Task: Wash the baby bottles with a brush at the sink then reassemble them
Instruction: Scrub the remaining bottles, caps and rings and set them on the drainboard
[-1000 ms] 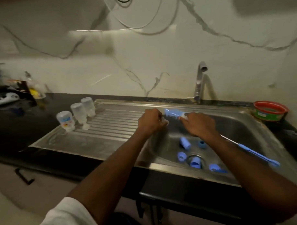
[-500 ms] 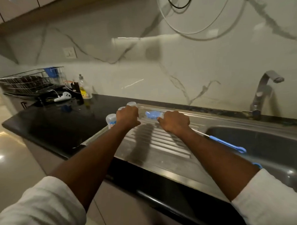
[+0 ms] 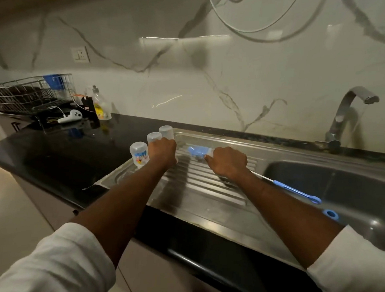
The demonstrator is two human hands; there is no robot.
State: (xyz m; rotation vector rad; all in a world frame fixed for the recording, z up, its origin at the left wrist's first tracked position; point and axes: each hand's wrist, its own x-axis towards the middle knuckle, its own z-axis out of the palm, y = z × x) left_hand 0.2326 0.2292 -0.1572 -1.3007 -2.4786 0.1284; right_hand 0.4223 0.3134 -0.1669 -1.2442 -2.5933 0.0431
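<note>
Head view. Steel draining board, ribbed, set into a black counter; sink basin adjoined its right edge, tap behind the basin at the marble wall.

Three baby bottles stood upside down in a row at the board's far left corner: printed bottle nearest the left rim, second bottle and third bottle behind it toward the back rim.

Left hand, fingers curled, set just beside the row and covering the lower part of the second bottle; whether it grasped anything could not be told.

Right hand, curled round the stem of the bottle brush. The blue brush head pointed left over the ribs, near the back rim; the thin wire and blue handle trailed past the wrist over the basin's left edge.

One blue ring lay in the basin by the right forearm.

Open ribbed steel lay between the two forearms, down to the board's front rim.

Far left of counter: wire dish rack, soap bottle, white controller. Wall socket above.
</note>
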